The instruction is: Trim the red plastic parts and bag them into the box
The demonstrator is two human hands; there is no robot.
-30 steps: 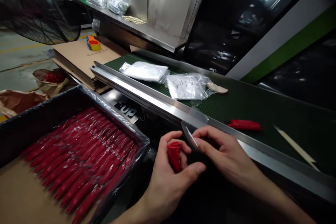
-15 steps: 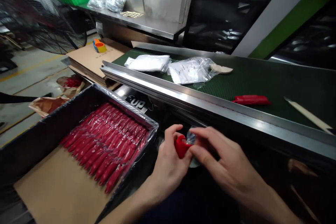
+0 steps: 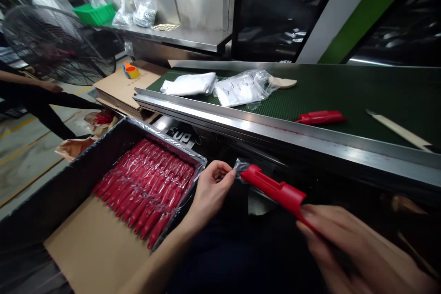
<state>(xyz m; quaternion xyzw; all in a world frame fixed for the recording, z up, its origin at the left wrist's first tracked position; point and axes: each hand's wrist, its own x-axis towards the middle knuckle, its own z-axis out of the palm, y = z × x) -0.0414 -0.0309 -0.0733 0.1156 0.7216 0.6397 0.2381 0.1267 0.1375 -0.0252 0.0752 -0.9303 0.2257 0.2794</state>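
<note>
My right hand (image 3: 341, 239) grips the near end of a red plastic handle-like part (image 3: 272, 186), which slants up and to the left. At its far end is a small clear plastic bag (image 3: 240, 168), pinched at the edge by my left hand (image 3: 214, 188). The tip of the red part appears to be at or just inside the bag. To the left stands a dark-lined box (image 3: 124, 131), holding rows of red parts wrapped in clear plastic (image 3: 144, 183) on brown cardboard. Another red part (image 3: 322, 117) lies on the green conveyor belt (image 3: 358, 92).
Packs of clear bags (image 3: 241, 88), a beige blade-shaped piece (image 3: 284, 82) and a pale-handled knife (image 3: 399, 129) lie on the belt behind its metal rail (image 3: 248, 126). A tape dispenser (image 3: 131, 70) sits on stacked cardboard (image 3: 120, 85). A person's leg (image 3: 48, 110) shows at far left.
My right hand has moved right and toward me, and the red part now shows lengthwise between my hands. My left hand has shifted slightly left, holding the bag. A person has appeared at the left.
</note>
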